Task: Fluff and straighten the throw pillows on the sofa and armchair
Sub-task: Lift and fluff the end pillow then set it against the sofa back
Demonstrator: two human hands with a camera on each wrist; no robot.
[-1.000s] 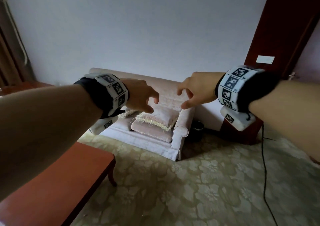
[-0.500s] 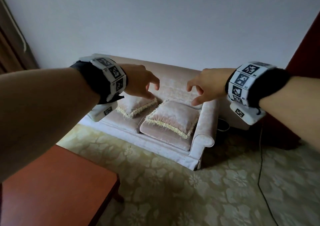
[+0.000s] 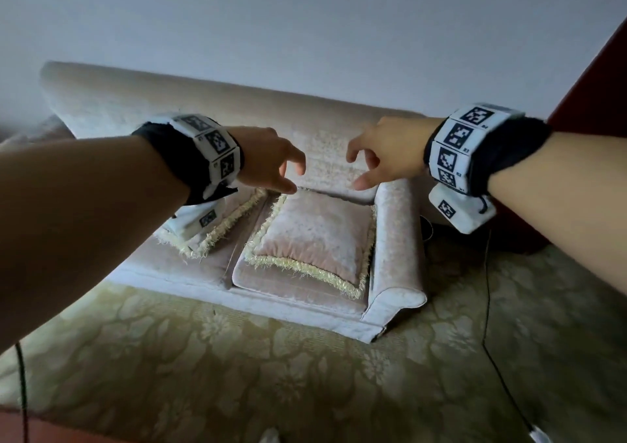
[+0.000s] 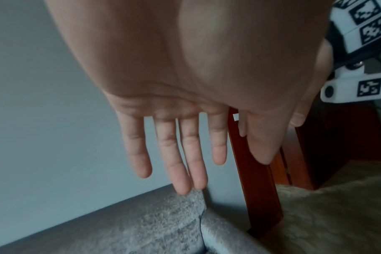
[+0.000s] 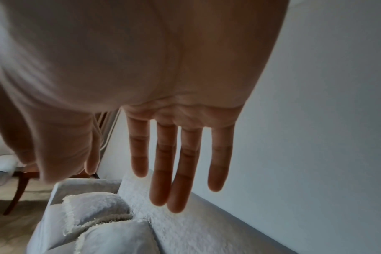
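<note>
As the view drew closer over the last second, both hands, left hand (image 3: 271, 161) and right hand (image 3: 383, 157), hung empty with fingers spread above the fringed pink velvet throw pillow (image 3: 315, 235), which lay flat and ungrasped on the pale plush sofa (image 3: 397, 239).

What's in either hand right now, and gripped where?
Nothing. The left hand and right hand are both open and empty, reaching out above the fringed pillow on the sofa, not touching it.
</note>
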